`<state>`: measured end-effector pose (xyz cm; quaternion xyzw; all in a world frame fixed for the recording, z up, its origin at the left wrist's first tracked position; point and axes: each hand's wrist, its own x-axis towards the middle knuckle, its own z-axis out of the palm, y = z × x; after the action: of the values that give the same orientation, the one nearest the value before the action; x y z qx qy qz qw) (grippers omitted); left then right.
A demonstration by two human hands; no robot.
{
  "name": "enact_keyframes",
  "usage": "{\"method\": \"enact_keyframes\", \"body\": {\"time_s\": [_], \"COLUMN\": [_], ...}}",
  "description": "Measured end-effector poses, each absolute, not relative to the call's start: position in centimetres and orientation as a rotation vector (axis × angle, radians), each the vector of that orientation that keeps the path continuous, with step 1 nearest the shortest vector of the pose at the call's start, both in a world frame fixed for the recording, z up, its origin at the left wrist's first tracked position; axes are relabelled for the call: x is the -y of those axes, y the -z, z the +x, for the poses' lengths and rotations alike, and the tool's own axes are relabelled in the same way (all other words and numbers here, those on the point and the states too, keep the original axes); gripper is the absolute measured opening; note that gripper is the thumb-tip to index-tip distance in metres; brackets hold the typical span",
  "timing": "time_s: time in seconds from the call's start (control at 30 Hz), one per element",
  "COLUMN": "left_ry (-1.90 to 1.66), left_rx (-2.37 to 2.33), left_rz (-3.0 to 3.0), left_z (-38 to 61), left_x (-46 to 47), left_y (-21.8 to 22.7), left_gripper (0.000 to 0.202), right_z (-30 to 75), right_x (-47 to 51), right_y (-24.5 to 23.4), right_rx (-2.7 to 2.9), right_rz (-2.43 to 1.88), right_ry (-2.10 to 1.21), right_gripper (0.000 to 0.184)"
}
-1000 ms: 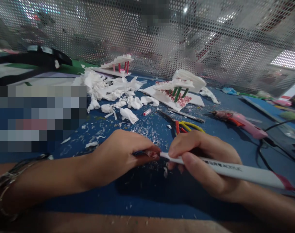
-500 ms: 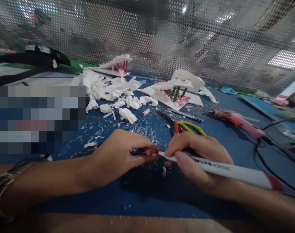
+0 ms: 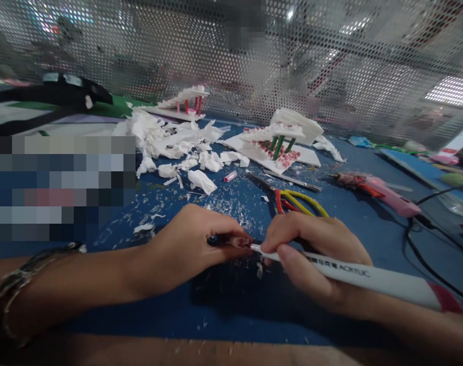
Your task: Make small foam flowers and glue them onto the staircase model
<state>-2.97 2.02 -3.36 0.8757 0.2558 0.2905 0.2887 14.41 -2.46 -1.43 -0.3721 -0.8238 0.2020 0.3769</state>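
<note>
The left hand (image 3: pixel 195 239) is closed to a narrow pinch on 1 small reddish piece (image 3: pixel 239 243), held between the thumb and fingers just beside the right hand (image 3: pixel 325 236). The right hand is curled around 1 white marker (image 3: pixel 391 282), with the tip at the piece; exact contact cannot be confirmed. On the bench (image 3: pixel 158 315) beyond the right hand lies 1 red-and-yellow-handled tool (image 3: pixel 279 200), with 1 pink glue gun (image 3: pixel 399 201) farther right.

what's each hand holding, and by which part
Right hand grips a white marker near its tip; left hand pinches a small reddish piece, exact part unclear.
</note>
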Motion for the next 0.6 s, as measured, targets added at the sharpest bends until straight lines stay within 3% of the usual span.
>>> {"method": "enact_keyframes", "body": {"time_s": [0.6], "left_ry": [-0.698], "left_rx": [-0.717], "left_rz": [2.267], "left_z": [-2.88], "left_x": [-2.09], "left_y": [3.51], "left_gripper": [0.012], "right_z": [14.66], "right_x": [2.38], "right_y": [1.38], "right_rx": [2.136], "right_rz": [-0.928], "right_ry": [-0.469], "right_gripper": [0.015]}}
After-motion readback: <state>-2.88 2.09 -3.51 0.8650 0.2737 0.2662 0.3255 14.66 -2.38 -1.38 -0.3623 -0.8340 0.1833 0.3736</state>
